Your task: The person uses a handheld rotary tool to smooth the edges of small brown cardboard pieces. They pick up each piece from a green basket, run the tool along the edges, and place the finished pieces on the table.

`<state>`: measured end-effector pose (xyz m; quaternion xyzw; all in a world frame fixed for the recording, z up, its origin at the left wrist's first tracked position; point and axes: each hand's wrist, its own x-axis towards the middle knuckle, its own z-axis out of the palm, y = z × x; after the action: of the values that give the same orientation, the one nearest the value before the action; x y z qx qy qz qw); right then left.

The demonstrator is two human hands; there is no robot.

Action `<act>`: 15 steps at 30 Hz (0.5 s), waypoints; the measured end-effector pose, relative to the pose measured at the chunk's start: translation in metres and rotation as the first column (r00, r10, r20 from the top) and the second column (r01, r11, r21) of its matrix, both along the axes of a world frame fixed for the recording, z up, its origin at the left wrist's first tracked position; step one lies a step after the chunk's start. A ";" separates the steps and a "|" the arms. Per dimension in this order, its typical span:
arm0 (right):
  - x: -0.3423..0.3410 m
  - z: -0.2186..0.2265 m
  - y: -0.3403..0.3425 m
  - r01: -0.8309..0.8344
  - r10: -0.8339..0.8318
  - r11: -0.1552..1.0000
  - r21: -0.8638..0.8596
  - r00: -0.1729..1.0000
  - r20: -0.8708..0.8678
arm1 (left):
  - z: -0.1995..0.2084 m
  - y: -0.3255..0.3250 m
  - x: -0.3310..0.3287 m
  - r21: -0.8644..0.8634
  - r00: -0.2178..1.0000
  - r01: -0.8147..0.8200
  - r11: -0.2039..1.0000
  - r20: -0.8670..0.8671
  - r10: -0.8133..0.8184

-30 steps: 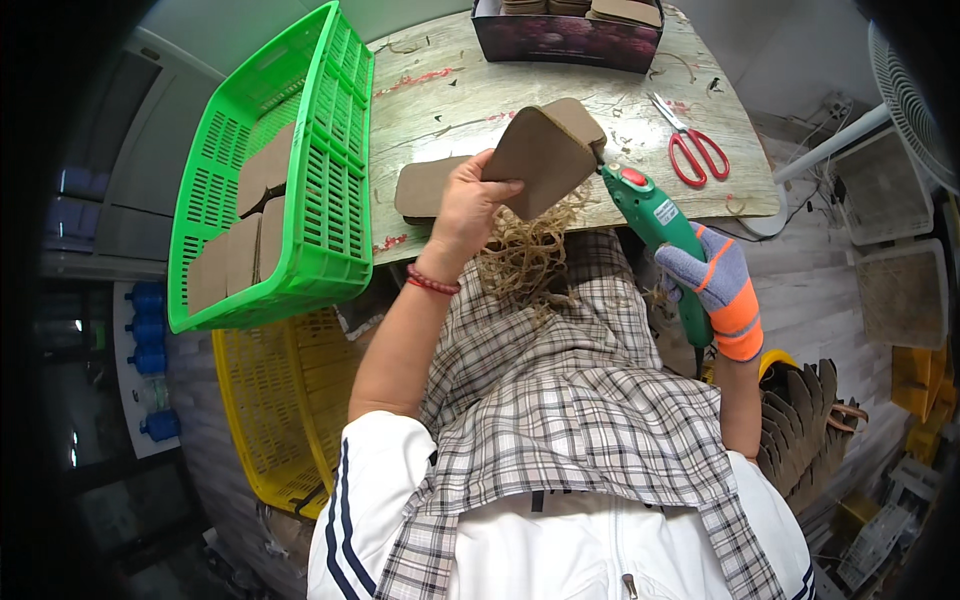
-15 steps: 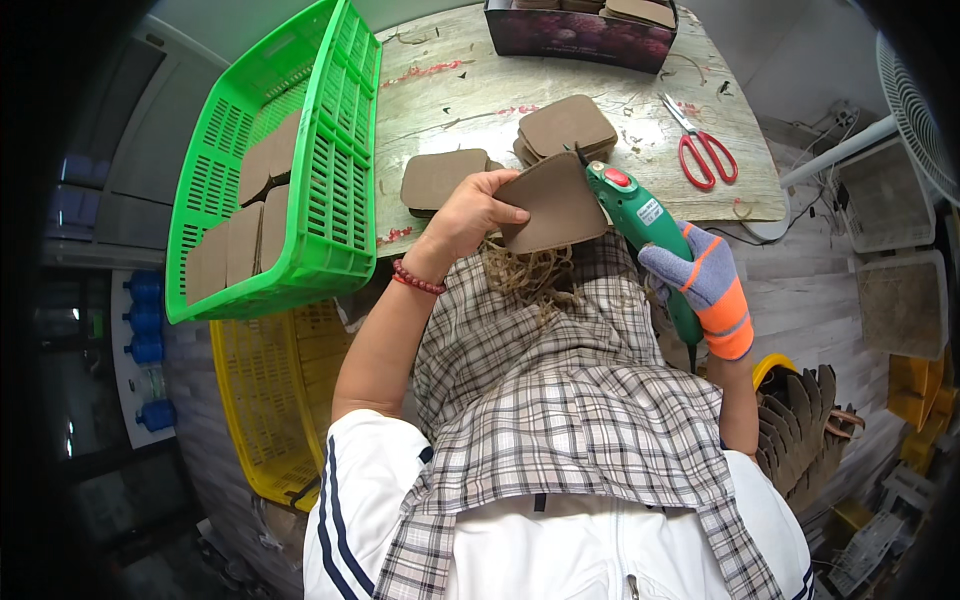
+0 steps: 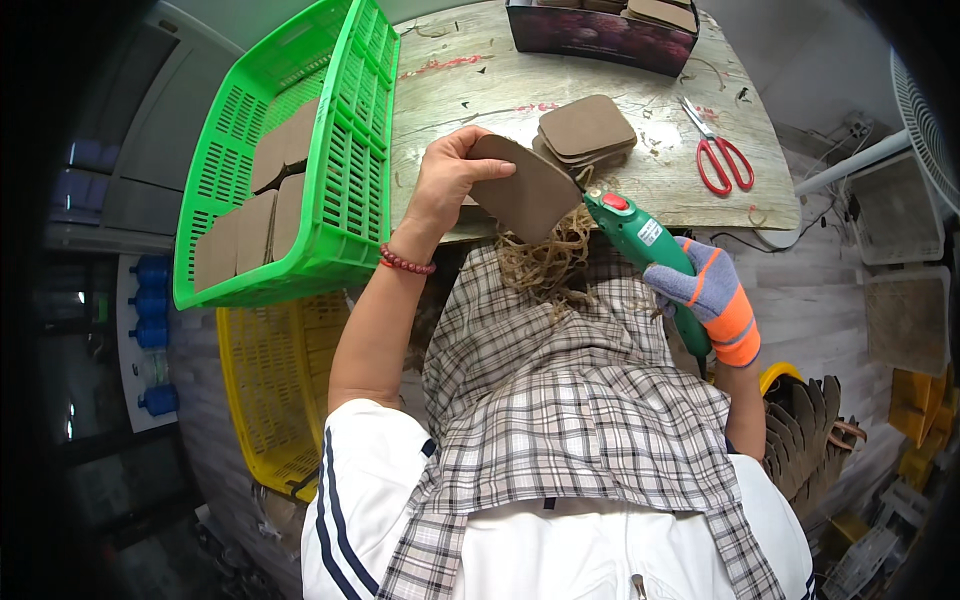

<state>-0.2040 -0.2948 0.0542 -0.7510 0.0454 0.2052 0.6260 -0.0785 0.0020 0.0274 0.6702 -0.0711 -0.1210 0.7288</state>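
Note:
My bare left hand (image 3: 445, 185) pinches a brown pad (image 3: 525, 190) with rounded corners, thumb on top. The pad tilts over the table's near edge. In my gloved right hand (image 3: 712, 295) is a green electric hand tool (image 3: 640, 235) with a red button. The tool's narrow tip meets the pad's right corner, or lies very close to it. Below the pad, a tangle of thin brown trimmings (image 3: 545, 262) rests on my plaid apron (image 3: 560, 400). A stack of similar pads (image 3: 587, 128) lies just beyond on the table.
Red-handled scissors (image 3: 722, 160) lie on the table (image 3: 450, 100) to the right. A dark box (image 3: 600, 42) with pads stands at the back. A green crate (image 3: 350, 150) holding pads is at left, above a yellow crate (image 3: 265, 400). A fan (image 3: 915, 120) stands at right.
My left hand has moved slightly left and up, turning and tilting the pad. The tool's tip is now at its right corner. The left hand now covers most of the left stack.

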 end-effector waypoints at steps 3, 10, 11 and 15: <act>-0.001 -0.004 0.005 0.011 -0.011 0.999 0.043 1.000 0.003 | 0.006 -0.003 -0.002 0.019 0.996 0.067 0.998 -0.059 -0.065; 0.000 -0.003 0.012 -0.001 0.004 0.997 0.072 1.000 -0.029 | 0.016 -0.018 -0.010 0.262 0.962 0.271 0.926 -0.077 -0.260; 0.001 -0.002 0.013 0.002 0.001 0.997 0.076 0.999 -0.045 | 0.020 -0.021 -0.011 0.292 0.954 0.301 0.908 -0.088 -0.287; 0.004 0.001 0.015 -0.029 0.030 0.998 0.061 0.999 -0.025 | 0.013 -0.028 -0.008 0.325 0.916 0.389 0.862 -0.037 -0.399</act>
<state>-0.2000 -0.2797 0.0548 -0.7296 0.0361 0.2255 0.6447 -0.0862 -0.0258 0.0409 0.7545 -0.1970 -0.2666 0.5665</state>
